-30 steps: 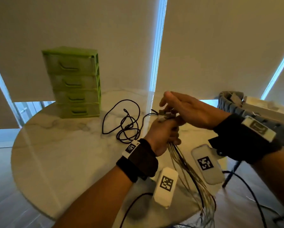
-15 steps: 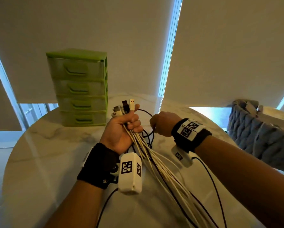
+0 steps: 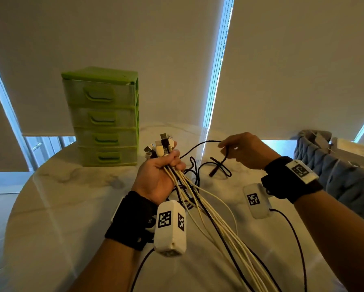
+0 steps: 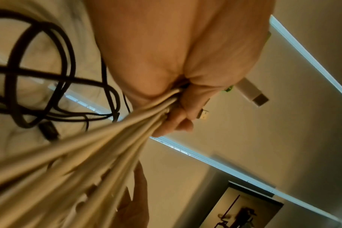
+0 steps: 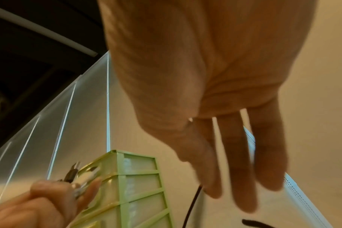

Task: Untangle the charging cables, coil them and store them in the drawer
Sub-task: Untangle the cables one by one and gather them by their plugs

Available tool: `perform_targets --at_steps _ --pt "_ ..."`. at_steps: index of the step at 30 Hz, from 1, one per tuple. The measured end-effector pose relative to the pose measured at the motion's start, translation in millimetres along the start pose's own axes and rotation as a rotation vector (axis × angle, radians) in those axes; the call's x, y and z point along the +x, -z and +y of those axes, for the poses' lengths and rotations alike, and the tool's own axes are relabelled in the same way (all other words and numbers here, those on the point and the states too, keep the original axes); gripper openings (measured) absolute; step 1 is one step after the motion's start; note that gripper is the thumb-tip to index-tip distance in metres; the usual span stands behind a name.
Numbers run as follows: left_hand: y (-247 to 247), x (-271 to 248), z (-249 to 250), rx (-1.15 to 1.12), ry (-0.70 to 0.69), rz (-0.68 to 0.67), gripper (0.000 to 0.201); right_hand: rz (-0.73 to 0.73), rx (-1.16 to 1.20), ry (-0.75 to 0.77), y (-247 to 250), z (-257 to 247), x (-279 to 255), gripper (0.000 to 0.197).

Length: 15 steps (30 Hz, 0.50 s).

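My left hand (image 3: 158,175) is a fist around a bundle of white and black charging cables (image 3: 221,230), held above the table. Their USB plugs (image 3: 162,147) stick up out of the fist, and the cords trail down off the near edge. In the left wrist view the left hand (image 4: 176,61) squeezes the white cords (image 4: 127,131). My right hand (image 3: 246,150) pinches a loose black cable (image 3: 200,144) between thumb and forefinger and holds it above its tangle (image 3: 194,167) on the table. The other fingers (image 5: 242,162) hang straight. The green drawer unit (image 3: 105,116) stands behind with all drawers closed.
The round marble table (image 3: 61,207) carries the drawer unit at its back left. A grey woven chair (image 3: 335,175) stands close at the right. Roller blinds cover the windows behind. Thin black leads hang from both wrist cameras.
My right hand left the plug ends, reached down to the tangle, and now lifts the black cable up and to the right. The left hand keeps its grip on the bundle.
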<state>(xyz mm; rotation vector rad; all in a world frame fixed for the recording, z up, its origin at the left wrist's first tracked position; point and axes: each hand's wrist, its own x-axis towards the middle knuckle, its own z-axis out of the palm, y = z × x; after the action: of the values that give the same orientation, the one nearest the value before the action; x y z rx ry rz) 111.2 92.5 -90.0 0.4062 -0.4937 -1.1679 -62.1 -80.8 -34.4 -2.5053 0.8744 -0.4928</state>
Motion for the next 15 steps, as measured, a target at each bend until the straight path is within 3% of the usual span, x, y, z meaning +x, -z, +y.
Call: perform_targets --at_steps 2,3,5,7,10,13,15 --pt "-0.3 1.0 -2.0 0.022 0.002 0.010 0.033 -0.137 -0.107 -0.041 -2.7 -0.6 -1.8 0.048" --pt "-1.1 0.7 -3.0 0.033 0.013 0.009 0.032 -0.126 -0.131 -0.056 -2.9 -3.3 -2.3 0.052" --pt "-4.1 -0.7 -5.4 0.052 0.051 -0.008 0.028 0.004 -0.098 -0.017 -1.5 -15.5 -2.8 0.044" --pt "-7.7 -2.3 -7.5 0.072 0.085 -0.026 0.023 0.081 0.088 0.093 -0.5 -40.7 -6.1 0.037" --pt "-12.8 -4.4 -8.8 0.082 0.099 -0.023 0.014 -0.072 0.308 0.269 -1.6 -84.4 -12.7 0.042" --pt "-15.7 -7.0 -9.5 0.124 0.082 -0.024 0.018 -0.244 0.248 0.383 -17.0 -106.1 -11.3 0.039" --pt "-17.7 -10.0 -10.0 0.178 0.087 -0.045 0.017 -0.213 0.211 0.422 -31.9 -110.7 -9.4 0.034"
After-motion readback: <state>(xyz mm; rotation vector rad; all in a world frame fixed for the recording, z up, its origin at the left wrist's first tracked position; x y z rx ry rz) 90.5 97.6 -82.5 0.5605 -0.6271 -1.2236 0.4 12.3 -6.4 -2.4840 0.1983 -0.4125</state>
